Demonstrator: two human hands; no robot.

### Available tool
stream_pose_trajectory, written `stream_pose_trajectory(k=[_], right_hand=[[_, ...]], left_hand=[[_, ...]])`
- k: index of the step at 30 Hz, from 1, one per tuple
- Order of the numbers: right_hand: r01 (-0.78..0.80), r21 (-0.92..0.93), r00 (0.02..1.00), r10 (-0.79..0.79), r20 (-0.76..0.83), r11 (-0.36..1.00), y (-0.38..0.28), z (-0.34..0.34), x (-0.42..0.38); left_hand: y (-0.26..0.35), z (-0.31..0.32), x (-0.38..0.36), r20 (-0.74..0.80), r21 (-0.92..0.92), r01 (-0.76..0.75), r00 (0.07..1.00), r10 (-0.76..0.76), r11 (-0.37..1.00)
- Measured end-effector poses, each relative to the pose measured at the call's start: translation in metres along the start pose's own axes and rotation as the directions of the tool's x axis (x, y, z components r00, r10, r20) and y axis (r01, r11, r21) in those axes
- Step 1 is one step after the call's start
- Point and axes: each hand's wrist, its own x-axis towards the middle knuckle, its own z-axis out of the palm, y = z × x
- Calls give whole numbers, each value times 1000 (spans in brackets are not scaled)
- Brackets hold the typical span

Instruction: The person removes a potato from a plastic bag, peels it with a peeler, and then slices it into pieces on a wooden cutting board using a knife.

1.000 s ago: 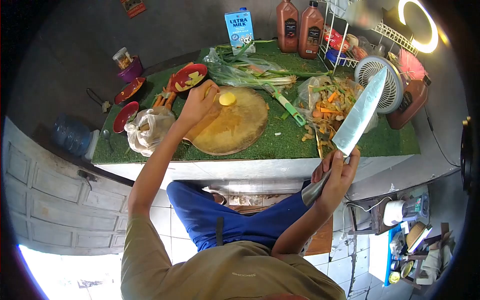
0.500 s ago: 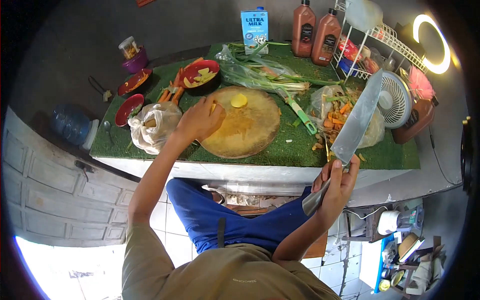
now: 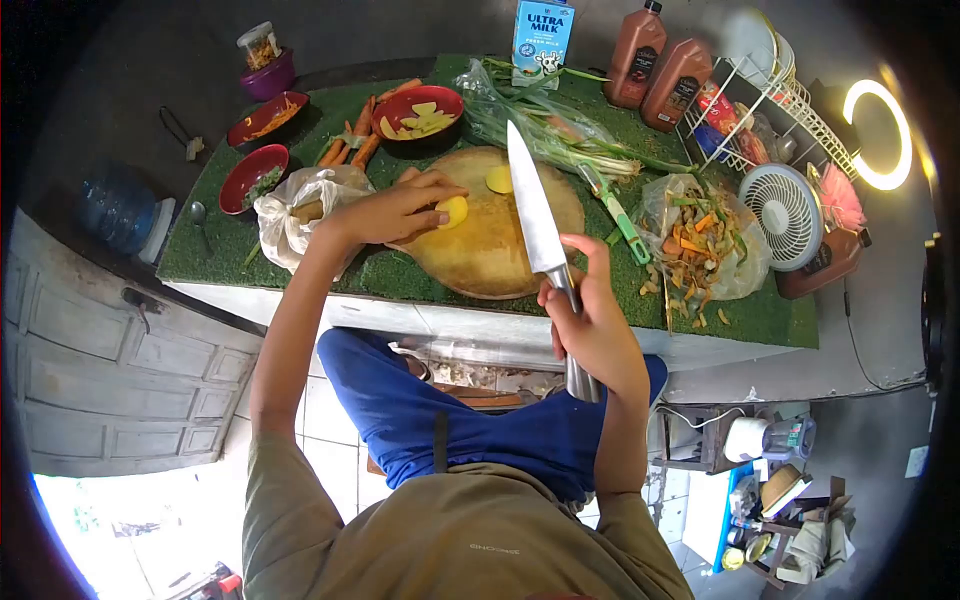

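Note:
My right hand (image 3: pixel 597 325) is closed around the handle of a large kitchen knife (image 3: pixel 537 208), its index finger lifted off the grip. The blade points up and away, over the right part of a round wooden cutting board (image 3: pixel 480 262). On the board's left side my left hand (image 3: pixel 400 208) grips a peeled yellow potato piece (image 3: pixel 454 212) at its fingertips. Another yellow potato piece (image 3: pixel 498 180) lies near the board's far edge, left of the blade. A wet patch marks the wood between them.
Behind the board stands a red bowl (image 3: pixel 462 100) of cut potato, with carrots (image 3: pixel 368 150) beside it. A plastic bag (image 3: pixel 300 215) sits left. Right of the board lie a green-handled peeler (image 3: pixel 628 232) and a bag of peelings (image 3: pixel 700 235). Spring onions (image 3: pixel 590 160) lie behind.
The knife has swung left, from over the peelings to above the board. My left hand's potato piece now shows more clearly. The whole view has shifted slightly.

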Motion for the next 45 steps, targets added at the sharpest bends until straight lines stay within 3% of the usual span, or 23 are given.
stream_pose_trajectory(k=[5, 13, 19, 28, 37, 40, 43, 45], right_hand=[[20, -185, 1000, -21, -5, 982, -7, 11, 18], [23, -395, 1000, -16, 22, 918, -11, 28, 35], [160, -539, 987, -137, 84, 827, -3, 36, 39], [156, -606, 988, -134, 82, 780, -9, 47, 40], [262, -680, 958, -271, 96, 684, -6, 56, 37], [281, -646, 953, -287, 99, 710, -1, 59, 38], [239, -698, 966, -239, 101, 675, 2, 61, 38], [226, -727, 970, -220, 105, 648, -1, 64, 38]], left_hand=[[15, 23, -3, -209, 3, 69, 976, -67, 998], [37, 49, -13, -516, -32, 120, 848, -119, 992], [36, 60, -15, -617, -66, 82, 780, -105, 994], [35, 63, -14, -667, -42, 65, 741, -76, 997], [36, 61, -17, -629, -94, 101, 765, -138, 990], [31, 59, -10, -723, -119, -15, 686, -76, 993], [36, 43, 6, -810, -187, -34, 570, -134, 982], [41, 25, 21, -826, -78, -52, 562, -35, 996]])
